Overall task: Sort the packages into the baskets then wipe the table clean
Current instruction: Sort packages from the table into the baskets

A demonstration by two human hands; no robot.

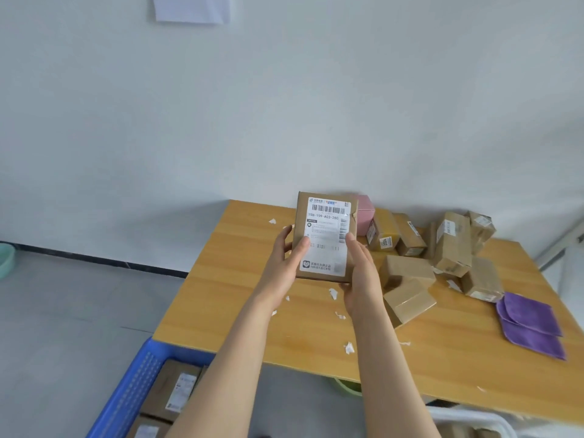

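I hold a flat brown cardboard package (325,216) with a white shipping label up in front of me, above the wooden table (227,298). My left hand (286,263) grips its left edge, thumb on the label. My right hand (360,273) grips its right edge and lower corner. A pile of brown packages (442,248) and a pink box (366,210) lie at the table's back right. A blue basket (132,393) with packages inside stands on the floor at lower left. A purple cloth (531,324) lies at the table's right.
White paper scraps (349,347) are scattered over the table. A white basket (467,418) shows at the bottom right, a green one (347,387) under the table edge. A teal bowl (6,257) sits at the far left on the floor.
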